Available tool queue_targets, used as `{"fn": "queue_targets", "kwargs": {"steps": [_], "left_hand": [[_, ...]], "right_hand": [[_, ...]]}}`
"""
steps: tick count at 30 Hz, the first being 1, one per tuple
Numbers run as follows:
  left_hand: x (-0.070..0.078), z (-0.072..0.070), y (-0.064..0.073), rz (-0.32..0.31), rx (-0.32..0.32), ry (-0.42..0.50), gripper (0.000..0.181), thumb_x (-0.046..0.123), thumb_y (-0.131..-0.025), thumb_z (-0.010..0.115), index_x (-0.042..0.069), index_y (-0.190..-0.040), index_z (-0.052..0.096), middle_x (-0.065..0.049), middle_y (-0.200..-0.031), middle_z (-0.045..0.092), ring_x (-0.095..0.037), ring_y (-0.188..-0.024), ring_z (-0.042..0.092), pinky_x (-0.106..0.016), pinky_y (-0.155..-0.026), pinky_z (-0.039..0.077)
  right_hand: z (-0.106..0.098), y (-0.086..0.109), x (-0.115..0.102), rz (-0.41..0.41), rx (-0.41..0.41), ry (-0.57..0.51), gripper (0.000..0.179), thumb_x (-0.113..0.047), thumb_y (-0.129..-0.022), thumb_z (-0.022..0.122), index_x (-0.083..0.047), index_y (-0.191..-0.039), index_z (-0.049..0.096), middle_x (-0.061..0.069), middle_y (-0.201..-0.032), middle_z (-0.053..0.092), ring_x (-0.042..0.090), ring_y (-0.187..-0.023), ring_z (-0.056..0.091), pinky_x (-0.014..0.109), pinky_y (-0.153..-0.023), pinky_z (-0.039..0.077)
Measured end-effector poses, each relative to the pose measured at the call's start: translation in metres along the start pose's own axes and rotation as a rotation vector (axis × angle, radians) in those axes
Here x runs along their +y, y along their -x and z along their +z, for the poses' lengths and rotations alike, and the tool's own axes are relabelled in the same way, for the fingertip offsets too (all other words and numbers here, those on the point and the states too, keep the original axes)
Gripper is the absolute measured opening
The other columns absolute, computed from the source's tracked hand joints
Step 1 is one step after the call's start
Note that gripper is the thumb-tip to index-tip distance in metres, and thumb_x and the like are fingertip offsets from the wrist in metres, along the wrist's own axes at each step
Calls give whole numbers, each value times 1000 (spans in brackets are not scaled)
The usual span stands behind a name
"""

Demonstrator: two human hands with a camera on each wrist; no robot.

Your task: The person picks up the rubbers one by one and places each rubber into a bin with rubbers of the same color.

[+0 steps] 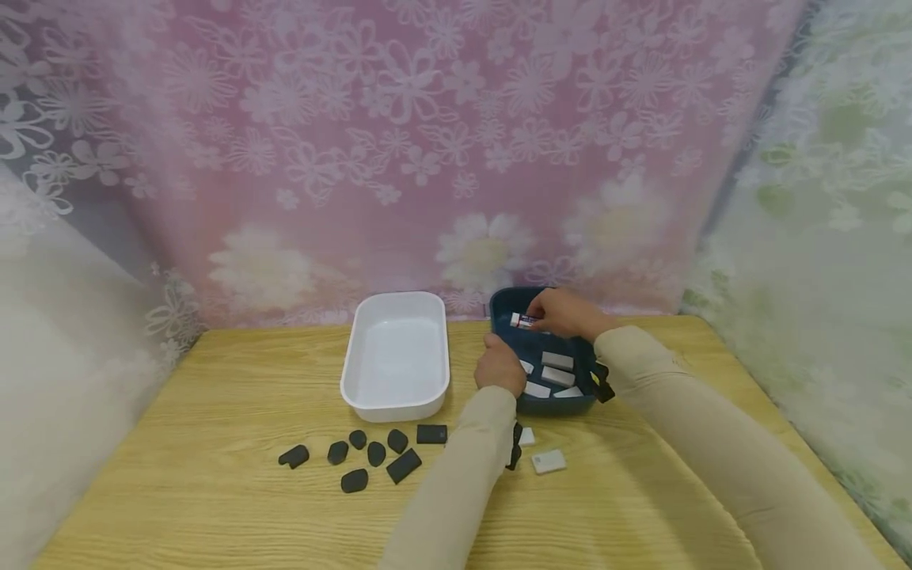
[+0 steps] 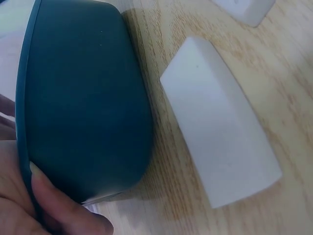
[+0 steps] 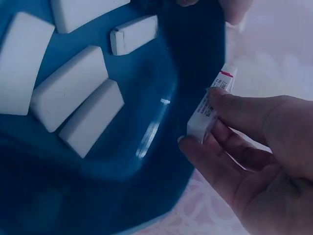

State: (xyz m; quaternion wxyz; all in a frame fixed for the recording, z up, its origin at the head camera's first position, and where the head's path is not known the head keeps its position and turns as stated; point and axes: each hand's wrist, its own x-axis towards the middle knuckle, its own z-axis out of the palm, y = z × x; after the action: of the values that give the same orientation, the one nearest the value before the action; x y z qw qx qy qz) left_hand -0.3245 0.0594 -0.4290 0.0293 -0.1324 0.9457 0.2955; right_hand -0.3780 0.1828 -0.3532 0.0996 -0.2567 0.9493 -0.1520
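Observation:
My right hand [image 1: 568,313] is over the far end of a dark blue plastic tub [image 1: 559,407]. Between thumb and fingers it pinches a white eraser in a printed sleeve [image 3: 210,108], beside the tub's rim in the right wrist view. My left hand [image 1: 501,367] grips the tub's left rim, its thumb [image 2: 68,205] pressed along the outer wall. Inside the tub lie several white and greyish erasers [image 3: 71,89]. One white eraser [image 2: 220,122] lies on the table just outside the tub, partly hidden by the left wrist in the head view.
Left of the blue tub stands a white tub [image 1: 395,412]. Several small black pieces [image 1: 376,454] and black rectangular blocks [image 1: 404,466] lie on the wooden table [image 1: 235,396] in front of it. Another white eraser [image 1: 549,461] sits nearer the front. A floral curtain [image 1: 442,158] hangs behind.

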Motion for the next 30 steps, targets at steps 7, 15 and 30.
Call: {"fn": "queue_targets", "kwargs": {"steps": [7, 15, 30], "left_hand": [[5, -2, 5, 10, 18, -2, 48, 19, -79, 78, 6, -107, 41, -13, -78, 66, -25, -72, 67, -37, -63, 54], [0, -6, 7, -1, 27, 5, 43, 19, -82, 76, 7, -105, 41, -14, -80, 67, -25, -72, 68, -38, -63, 54], [0, -6, 6, 21, 27, -34, 44, 20, -82, 75, 6, -104, 40, -13, -73, 64, -24, -67, 67, -36, -57, 54]], "right_hand": [[1, -20, 4, 8, -130, -12, 23, -8, -86, 69, 4, -107, 68, 12, -96, 67, 23, -83, 63, 41, -77, 52], [18, -43, 5, 53, -225, -50, 15, -10, -85, 71, -1, -97, 70, 7, -86, 67, 21, -73, 64, 34, -67, 53], [32, -42, 18, 18, -295, -33, 19, -14, -85, 72, -2, -100, 70, 4, -90, 68, 17, -81, 63, 34, -74, 52]]}}
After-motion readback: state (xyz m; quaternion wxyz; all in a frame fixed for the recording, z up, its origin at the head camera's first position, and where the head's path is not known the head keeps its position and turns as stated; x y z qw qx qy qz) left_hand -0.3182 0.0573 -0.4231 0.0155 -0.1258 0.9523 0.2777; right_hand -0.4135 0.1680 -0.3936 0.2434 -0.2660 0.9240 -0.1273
